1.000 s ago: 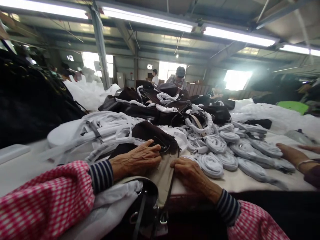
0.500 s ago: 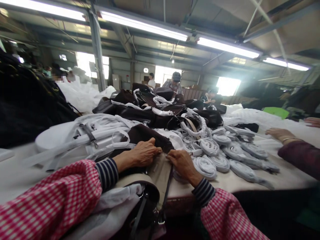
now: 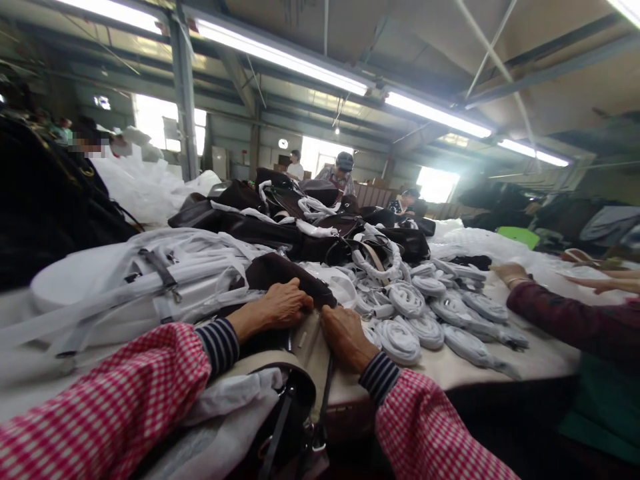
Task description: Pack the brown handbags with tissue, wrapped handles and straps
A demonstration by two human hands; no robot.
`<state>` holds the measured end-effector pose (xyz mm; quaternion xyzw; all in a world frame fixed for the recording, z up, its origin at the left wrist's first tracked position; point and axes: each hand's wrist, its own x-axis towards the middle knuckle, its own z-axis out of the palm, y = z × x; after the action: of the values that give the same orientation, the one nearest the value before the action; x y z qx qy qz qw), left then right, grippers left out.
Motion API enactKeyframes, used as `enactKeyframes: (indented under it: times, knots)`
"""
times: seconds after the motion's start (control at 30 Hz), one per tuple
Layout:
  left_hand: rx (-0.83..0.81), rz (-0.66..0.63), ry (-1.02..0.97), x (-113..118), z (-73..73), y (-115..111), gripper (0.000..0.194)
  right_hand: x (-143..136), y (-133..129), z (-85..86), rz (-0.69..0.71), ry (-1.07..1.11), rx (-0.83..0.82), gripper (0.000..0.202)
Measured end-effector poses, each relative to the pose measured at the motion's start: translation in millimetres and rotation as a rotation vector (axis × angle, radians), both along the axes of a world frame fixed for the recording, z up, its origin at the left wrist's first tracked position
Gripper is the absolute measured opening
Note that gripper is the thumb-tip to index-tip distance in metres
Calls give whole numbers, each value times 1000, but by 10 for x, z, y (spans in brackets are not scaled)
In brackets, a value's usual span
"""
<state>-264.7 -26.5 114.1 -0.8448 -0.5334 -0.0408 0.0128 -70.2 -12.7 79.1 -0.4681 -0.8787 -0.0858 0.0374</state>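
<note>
A dark brown bag [image 3: 285,277] with a beige inside panel [image 3: 307,343] lies in front of me, its lower part hanging toward me past the table edge. My left hand [image 3: 280,305] is closed on the bag's edge, fingers bent and tips at the beige panel. Close beside it, my right hand [image 3: 347,339] pinches the same edge from the right. Below my hands are a curved beige-edged handle [image 3: 260,363], a dark strap with metal rings, and white wrapping [image 3: 225,413]. My fingers hide the gripped spot.
Coiled straps in white wrapping [image 3: 397,341] lie on the table to the right. Behind is a heap of dark bags [image 3: 270,230]; white-wrapped straps [image 3: 200,260] lie left, near a large black pile [image 3: 45,193]. A co-worker's sleeve [image 3: 555,313] reaches in from the right.
The view has turned slightly right, so the scene sits further left. My right hand's fingers have come closer to my left hand at the bag's edge. More of the co-worker's arm shows.
</note>
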Motion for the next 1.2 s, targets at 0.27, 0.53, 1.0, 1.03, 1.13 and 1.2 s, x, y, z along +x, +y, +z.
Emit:
enactKeyframes:
  times: [0.27, 0.53, 1.0, 1.03, 1.13, 1.2]
  knots:
    - [41, 28, -81, 53, -143, -24, 40, -68, 101, -34, -65, 90, -14, 19]
    - [30, 54, -127, -29, -20, 50, 32, 55, 252, 38, 12, 344, -102, 18]
    - [65, -266, -91, 41, -163, -120, 29, 300, -382, -144, 245, 917, -739, 10]
    - [78, -319, -76, 36, -175, -125, 27, 303, -375, -150, 251, 934, -757, 10]
    - [107, -351, -38, 22, -177, -136, 17, 340, -365, -156, 208, 987, -812, 11]
    - [142, -336, -20, 13, -156, -148, 15, 378, -354, -150, 152, 1043, -803, 15]
